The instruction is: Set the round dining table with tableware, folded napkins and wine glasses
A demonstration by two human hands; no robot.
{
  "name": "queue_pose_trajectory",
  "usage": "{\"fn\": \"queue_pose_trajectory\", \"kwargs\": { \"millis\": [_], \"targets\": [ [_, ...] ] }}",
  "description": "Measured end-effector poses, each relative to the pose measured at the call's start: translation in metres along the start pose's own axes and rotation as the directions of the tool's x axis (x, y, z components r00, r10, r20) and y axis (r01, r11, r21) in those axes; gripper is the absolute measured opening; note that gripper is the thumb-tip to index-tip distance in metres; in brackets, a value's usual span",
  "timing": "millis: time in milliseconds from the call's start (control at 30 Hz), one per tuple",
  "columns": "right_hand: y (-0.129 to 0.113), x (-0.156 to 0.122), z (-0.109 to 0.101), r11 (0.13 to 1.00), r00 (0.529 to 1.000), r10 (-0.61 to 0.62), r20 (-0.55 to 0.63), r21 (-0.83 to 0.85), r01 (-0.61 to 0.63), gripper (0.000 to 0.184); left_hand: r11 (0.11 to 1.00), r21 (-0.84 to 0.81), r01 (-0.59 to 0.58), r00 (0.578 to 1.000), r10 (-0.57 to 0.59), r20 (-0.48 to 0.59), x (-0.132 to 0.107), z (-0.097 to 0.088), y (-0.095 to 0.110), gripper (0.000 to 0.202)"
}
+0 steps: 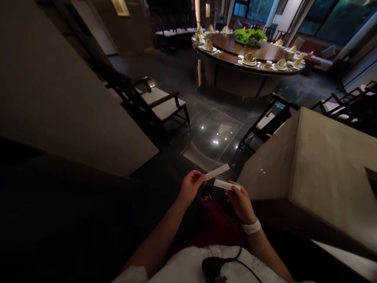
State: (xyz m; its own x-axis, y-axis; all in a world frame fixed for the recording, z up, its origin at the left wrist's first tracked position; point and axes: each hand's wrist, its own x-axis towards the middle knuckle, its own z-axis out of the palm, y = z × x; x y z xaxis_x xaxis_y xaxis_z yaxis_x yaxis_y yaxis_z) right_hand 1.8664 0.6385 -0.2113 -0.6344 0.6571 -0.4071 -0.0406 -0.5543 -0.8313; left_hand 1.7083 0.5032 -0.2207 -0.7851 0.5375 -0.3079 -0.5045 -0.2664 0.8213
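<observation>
My left hand (190,186) pinches the near end of a narrow white paper strip (217,171) that points up and to the right. My right hand (240,202), with a white band on its wrist, pinches a second white strip (225,184) that points to the left. The two strips lie close together in front of my body, above the dark floor. Both hands are closed on their strips.
A cloth-covered table (324,165) stands at my right. A beige wall (59,98) runs along my left. Dark chairs (156,102) with pale cushions line the glossy floor. A large round dining table (250,51) set with folded napkins and a green centrepiece stands far ahead.
</observation>
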Motion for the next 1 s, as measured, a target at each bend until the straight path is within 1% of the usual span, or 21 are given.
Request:
{"fn": "queue_pose_trajectory", "kwargs": {
  "millis": [67,133,200,267,333,367,400,467,533,600,667,700,767,833,900,933,1000],
  "targets": [
    [0.005,0.046,0.011,0.999,0.999,0.033,-0.043,0.037,-0.031,0.046,0.998,-0.047,0.052,0.999,-0.052,-0.001,0.044,-0.009,0.019,0.054],
    [0.009,0.094,0.035,0.99,0.992,0.127,-0.019,0.061,-0.126,0.045,0.993,-0.069,0.1,0.993,-0.104,-0.062,0.087,-0.026,0.043,0.054],
    [0.006,0.138,0.071,0.971,0.971,0.228,0.069,0.054,-0.232,0.047,0.989,-0.091,0.118,0.977,-0.132,-0.166,0.125,-0.047,0.073,0.048],
    [-0.008,0.176,0.116,0.954,0.937,0.291,0.193,0.019,-0.3,0.049,0.987,-0.106,0.118,0.953,-0.143,-0.267,0.157,-0.07,0.104,0.039],
    [-0.03,0.212,0.161,0.948,0.898,0.311,0.31,-0.03,-0.317,0.049,0.987,-0.108,0.117,0.927,-0.147,-0.346,0.184,-0.093,0.128,0.035],
    [-0.042,0.23,0.182,0.95,0.884,0.309,0.352,-0.06,-0.308,0.048,0.988,-0.109,0.111,0.912,-0.145,-0.384,0.198,-0.104,0.135,0.035],
    [-0.053,0.249,0.2,0.954,0.878,0.297,0.374,-0.087,-0.285,0.047,0.989,-0.111,0.101,0.894,-0.14,-0.425,0.212,-0.114,0.139,0.034],
    [-0.07,0.29,0.23,0.961,0.881,0.274,0.385,-0.15,-0.234,0.046,0.99,-0.124,0.069,0.859,-0.123,-0.497,0.244,-0.132,0.138,0.031],
    [-0.081,0.334,0.249,0.953,0.883,0.283,0.375,-0.21,-0.216,0.046,0.99,-0.135,0.048,0.835,-0.114,-0.539,0.285,-0.143,0.13,0.026],
    [-0.089,0.379,0.258,0.938,0.883,0.318,0.346,-0.253,-0.239,0.047,0.989,-0.14,0.049,0.837,-0.117,-0.535,0.337,-0.146,0.124,0.025],
    [-0.1,0.422,0.261,0.922,0.891,0.35,0.289,-0.273,-0.274,0.049,0.988,-0.144,0.056,0.852,-0.122,-0.509,0.397,-0.138,0.13,0.028],
    [-0.108,0.442,0.261,0.92,0.904,0.35,0.246,-0.269,-0.283,0.05,0.988,-0.145,0.056,0.867,-0.12,-0.484,0.429,-0.13,0.138,0.031],
    [-0.128,0.479,0.261,0.931,0.934,0.318,0.164,-0.243,-0.274,0.05,0.991,-0.128,0.04,0.906,-0.09,-0.414,0.493,-0.104,0.162,0.04],
    [-0.151,0.512,0.262,0.947,0.962,0.262,0.082,-0.213,-0.24,0.049,0.997,-0.071,-0.004,0.95,-0.018,-0.311,0.551,-0.069,0.193,0.048],
    [-0.172,0.544,0.26,0.964,0.982,0.188,-0.018,-0.188,-0.188,0.048,0.998,0.011,-0.067,0.979,0.068,-0.193,0.604,-0.029,0.222,0.051],
    [-0.181,0.56,0.259,0.97,0.986,0.155,-0.069,-0.178,-0.165,0.047,0.993,0.051,-0.104,0.986,0.11,-0.129,0.628,-0.009,0.234,0.049],
    [-0.191,0.597,0.254,0.984,0.984,0.088,-0.155,-0.143,-0.111,0.047,0.977,0.11,-0.182,0.983,0.184,-0.006,0.673,0.029,0.251,0.042]
  ]
}}
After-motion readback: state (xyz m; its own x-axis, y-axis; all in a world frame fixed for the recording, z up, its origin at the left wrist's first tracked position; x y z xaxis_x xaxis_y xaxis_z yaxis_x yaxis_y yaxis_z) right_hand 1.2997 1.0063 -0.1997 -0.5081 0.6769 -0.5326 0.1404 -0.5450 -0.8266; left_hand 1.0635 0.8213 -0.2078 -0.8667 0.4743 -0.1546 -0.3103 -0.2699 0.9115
